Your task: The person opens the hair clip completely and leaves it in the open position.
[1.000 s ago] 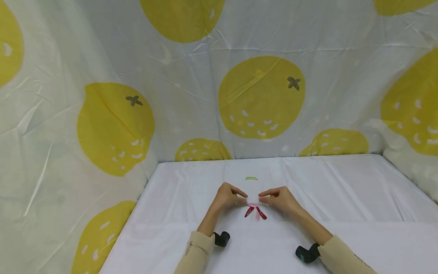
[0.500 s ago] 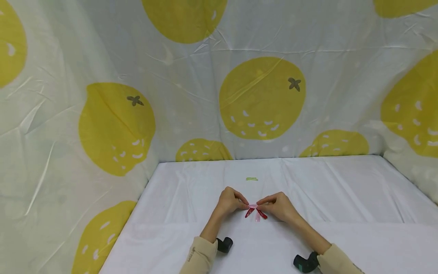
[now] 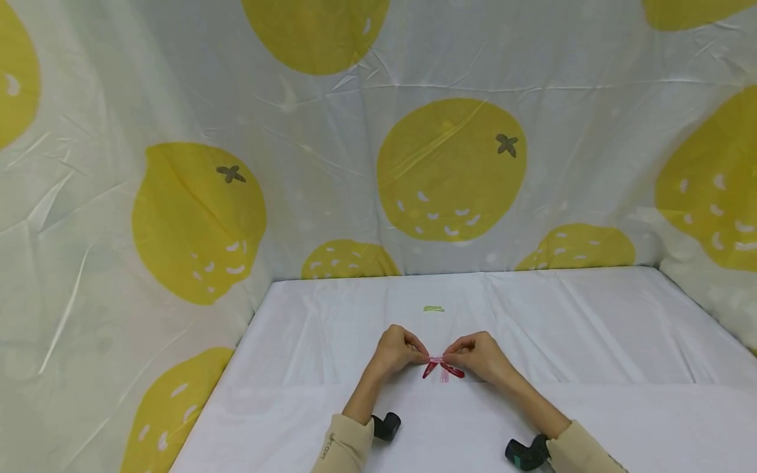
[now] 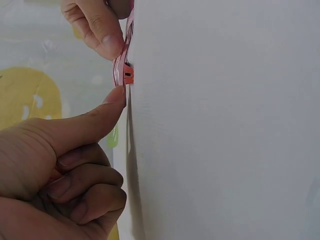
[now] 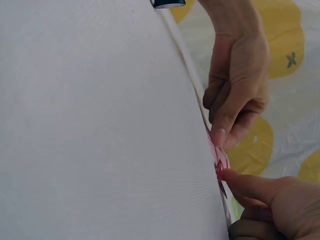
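Observation:
In the head view a short pink striped strip (image 3: 436, 359) runs crosswise between the hands. My left hand (image 3: 397, 349) pinches its left end with thumb and fingertips. The right hand (image 3: 476, 355) pinches the right end the same way. Two red snap hair clips, a left one (image 3: 429, 370) and a right one (image 3: 453, 370), slant outward below the strip. Between them a second pink striped piece (image 3: 445, 376) points toward me. In the left wrist view the strip (image 4: 119, 70) looks slightly bowed, with a slotted red clip end (image 4: 129, 74) right behind it.
A small green piece (image 3: 434, 308) lies farther back on the white table cover (image 3: 562, 322). Behind the table hangs a lemon-print curtain (image 3: 331, 171). Black wrist cameras, left (image 3: 387, 427) and right (image 3: 526, 453), jut from beside the sleeves.
Both hands have come down and closer together, from apart above the strip to pinching its ends. The right red clip has tilted flatter.

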Motion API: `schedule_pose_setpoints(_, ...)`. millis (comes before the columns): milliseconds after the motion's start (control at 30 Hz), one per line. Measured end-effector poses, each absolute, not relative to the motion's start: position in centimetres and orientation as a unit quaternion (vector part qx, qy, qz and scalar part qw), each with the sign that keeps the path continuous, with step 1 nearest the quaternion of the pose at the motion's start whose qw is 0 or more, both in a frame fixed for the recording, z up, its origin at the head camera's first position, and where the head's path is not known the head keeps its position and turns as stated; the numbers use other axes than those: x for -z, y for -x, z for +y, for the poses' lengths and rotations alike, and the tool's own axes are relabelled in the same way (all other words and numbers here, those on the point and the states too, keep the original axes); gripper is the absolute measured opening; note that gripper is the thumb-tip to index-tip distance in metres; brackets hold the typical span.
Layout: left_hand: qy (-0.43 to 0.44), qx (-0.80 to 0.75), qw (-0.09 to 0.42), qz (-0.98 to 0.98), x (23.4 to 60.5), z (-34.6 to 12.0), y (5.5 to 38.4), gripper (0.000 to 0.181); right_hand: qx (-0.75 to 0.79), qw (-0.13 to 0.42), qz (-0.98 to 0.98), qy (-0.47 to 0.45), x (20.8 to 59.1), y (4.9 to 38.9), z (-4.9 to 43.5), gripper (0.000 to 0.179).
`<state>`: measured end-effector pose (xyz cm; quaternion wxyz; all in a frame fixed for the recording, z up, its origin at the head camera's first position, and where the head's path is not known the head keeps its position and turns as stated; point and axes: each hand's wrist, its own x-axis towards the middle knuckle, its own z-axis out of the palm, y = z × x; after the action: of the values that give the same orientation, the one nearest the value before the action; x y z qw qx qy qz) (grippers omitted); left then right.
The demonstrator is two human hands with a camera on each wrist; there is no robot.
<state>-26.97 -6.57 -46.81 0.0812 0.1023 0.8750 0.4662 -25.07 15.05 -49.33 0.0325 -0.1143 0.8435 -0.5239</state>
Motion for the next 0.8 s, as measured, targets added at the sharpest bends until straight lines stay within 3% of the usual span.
schedule_pose_setpoints(200,-0.117,-0.462,0.078,0.876,46.5,-6.9,27.0,0.009,0.53,0.044,0.836,0.133,49.4,25.3,15.1,0.014)
schedule_pose_setpoints(467,-0.115,-0.508,0.088,0.849,45.6,-7.6,27.3,0.008,0.563,0.041,0.823,0.068,48.8,25.4,15.0,0.02)
schedule_pose_setpoints(800,-0.111,-0.507,0.097,0.849,45.6,-7.5,27.3,0.01,0.556,0.026,0.826,0.09,48.9,25.3,14.8,0.019)
